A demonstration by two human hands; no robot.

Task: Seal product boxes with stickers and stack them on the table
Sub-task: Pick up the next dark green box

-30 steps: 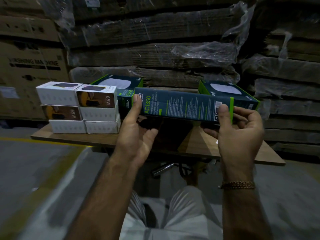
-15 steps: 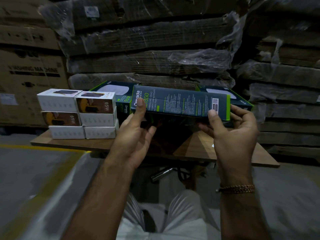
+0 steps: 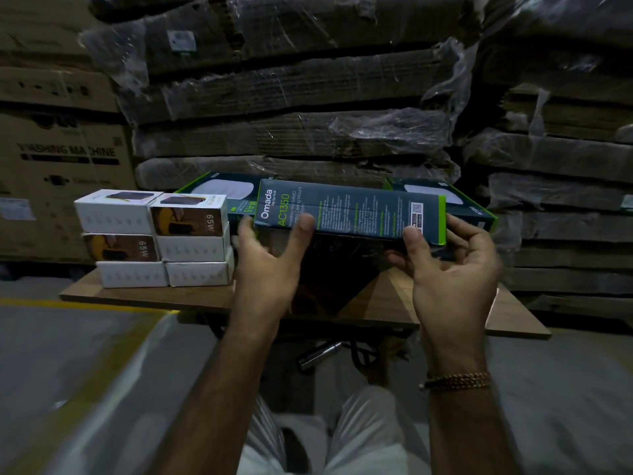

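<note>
A dark teal and green Omada AC1350 box (image 3: 352,210) is held on edge above the wooden table (image 3: 144,293), its printed side facing me. My left hand (image 3: 270,258) holds its left part, thumb pressed on the print and fingers behind. My right hand (image 3: 452,269) grips the right end, thumb by the green stripe, fingers curled round the back. Two more boxes of the same kind lie flat behind it, one at the left (image 3: 219,190) and one at the right (image 3: 455,200). No sticker is visible.
A stack of several small white 65W boxes (image 3: 154,238) stands on the table's left part. Behind the table rise piles of flattened cardboard wrapped in plastic (image 3: 308,132), with a washing machine carton (image 3: 65,166) at the left. My knees are below the table edge.
The held box has risen and shifted left, now covering more of the flat boxes behind. My left thumb slid right along its printed face. The camera has tilted slightly.
</note>
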